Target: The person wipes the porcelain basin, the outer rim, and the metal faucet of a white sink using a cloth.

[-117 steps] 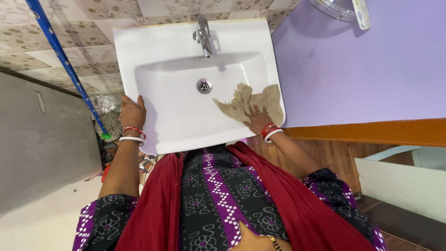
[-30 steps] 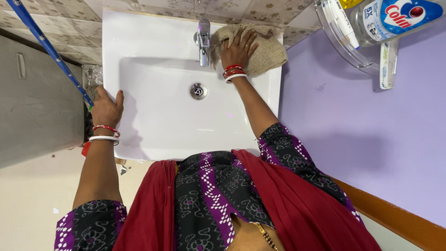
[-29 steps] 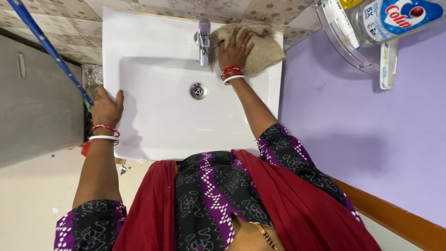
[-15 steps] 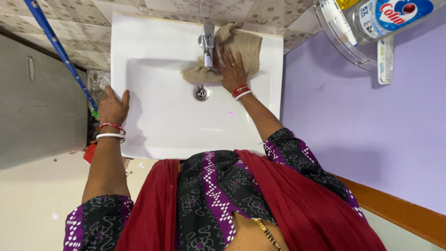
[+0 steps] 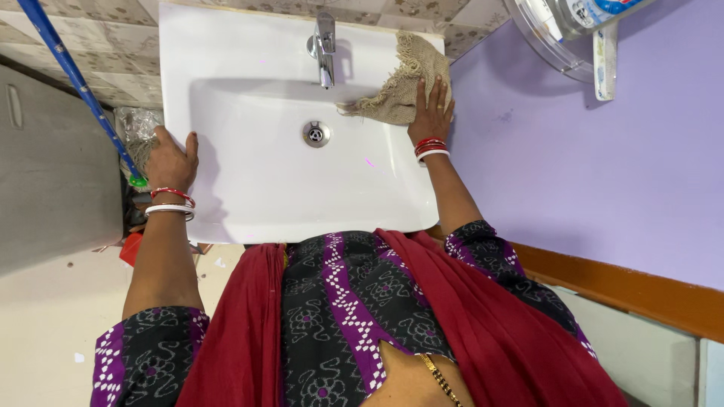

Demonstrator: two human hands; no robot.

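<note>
A white wall-hung sink fills the middle of the head view, with a chrome tap at its back and a round metal drain in the bowl. My right hand presses a coarse beige cloth flat against the sink's right rim and back right corner. Part of the cloth trails down into the bowl toward the tap. My left hand grips the sink's left edge, fingers curled over the rim. Both wrists wear red and white bangles.
A lilac wall with an orange-brown band runs along the right. A clear wall shelf with a bottle and a comb hangs top right. A blue mop handle leans at the left by a grey cabinet.
My right hand has slid the cloth from beside the tap and the bowl's back wall over to the sink's right rim. My left hand stays on the left edge.
</note>
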